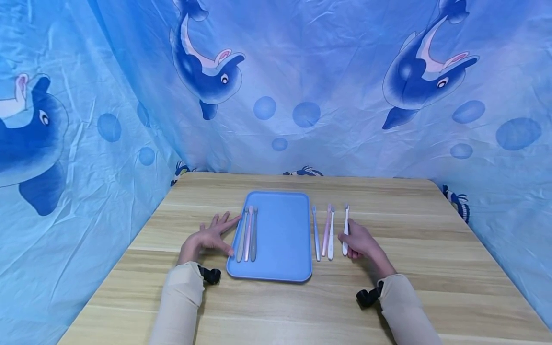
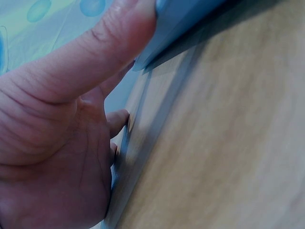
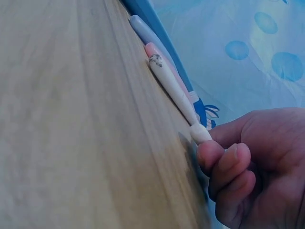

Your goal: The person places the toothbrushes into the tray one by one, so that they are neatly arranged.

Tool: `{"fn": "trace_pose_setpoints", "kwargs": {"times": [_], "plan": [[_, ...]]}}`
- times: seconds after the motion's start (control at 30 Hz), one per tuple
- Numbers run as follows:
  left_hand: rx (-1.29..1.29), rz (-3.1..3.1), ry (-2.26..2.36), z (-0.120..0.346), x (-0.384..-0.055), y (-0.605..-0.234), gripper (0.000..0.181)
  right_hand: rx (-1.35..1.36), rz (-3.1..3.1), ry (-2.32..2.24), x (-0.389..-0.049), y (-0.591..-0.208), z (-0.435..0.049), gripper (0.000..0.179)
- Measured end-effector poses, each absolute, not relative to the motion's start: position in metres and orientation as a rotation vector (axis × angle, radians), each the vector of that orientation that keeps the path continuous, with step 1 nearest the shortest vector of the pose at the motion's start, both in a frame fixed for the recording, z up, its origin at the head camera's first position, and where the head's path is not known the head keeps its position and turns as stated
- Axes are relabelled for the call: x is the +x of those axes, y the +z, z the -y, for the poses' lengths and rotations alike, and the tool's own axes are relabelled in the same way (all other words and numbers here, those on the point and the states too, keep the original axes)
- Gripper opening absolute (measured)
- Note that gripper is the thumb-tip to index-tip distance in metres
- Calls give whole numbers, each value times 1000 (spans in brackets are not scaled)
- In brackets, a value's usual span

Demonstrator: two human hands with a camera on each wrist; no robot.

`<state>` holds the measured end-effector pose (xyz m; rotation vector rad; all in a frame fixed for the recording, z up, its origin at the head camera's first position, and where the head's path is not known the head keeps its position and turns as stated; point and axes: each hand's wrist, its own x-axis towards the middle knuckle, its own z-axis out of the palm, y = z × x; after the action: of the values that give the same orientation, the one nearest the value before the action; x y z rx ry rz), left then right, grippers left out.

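Note:
My left hand lies with fingers spread at the left rim of a blue tray, its thumb touching the tray's edge. On the tray's left side, a grey-green toothbrush, a pink toothbrush and a grey toothbrush lie side by side. To the right of the tray, my right hand pinches a white toothbrush between thumb and curled fingers. In the right wrist view, only the end of its handle shows beyond the fingertips.
Between the tray and my right hand lie a blue-purple toothbrush, a pink toothbrush and another white toothbrush, all roughly parallel. A wooden table carries everything. Blue dolphin-print sheeting hangs behind and along the sides.

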<state>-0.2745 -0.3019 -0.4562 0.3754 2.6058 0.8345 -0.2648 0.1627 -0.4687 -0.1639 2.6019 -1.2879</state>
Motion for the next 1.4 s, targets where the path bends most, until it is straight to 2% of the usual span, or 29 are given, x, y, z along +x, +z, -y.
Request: {"fn": "trace_pose_setpoints", "kwargs": {"times": [0.3,0.43,0.6,0.93,1.4], "plan": [[375,-2613,821,303,-275,-456,131,-163,-2594,-1321,-267,-463,-165,23],[363,-2606,814,304,-275,-457,131,-190,-2600,-1330,-266,-461,-166,30],[355,-2606,813,304,-275,-457,131,-228,-2603,-1329,-265,-454,-167,50],[361,-2608,826,303,-273,-456,131,-224,-2585,-1342,-260,-438,-165,76],[361,-2597,831,302,-275,-456,131,-218,-2567,-1358,-260,-431,-163,76]]}}
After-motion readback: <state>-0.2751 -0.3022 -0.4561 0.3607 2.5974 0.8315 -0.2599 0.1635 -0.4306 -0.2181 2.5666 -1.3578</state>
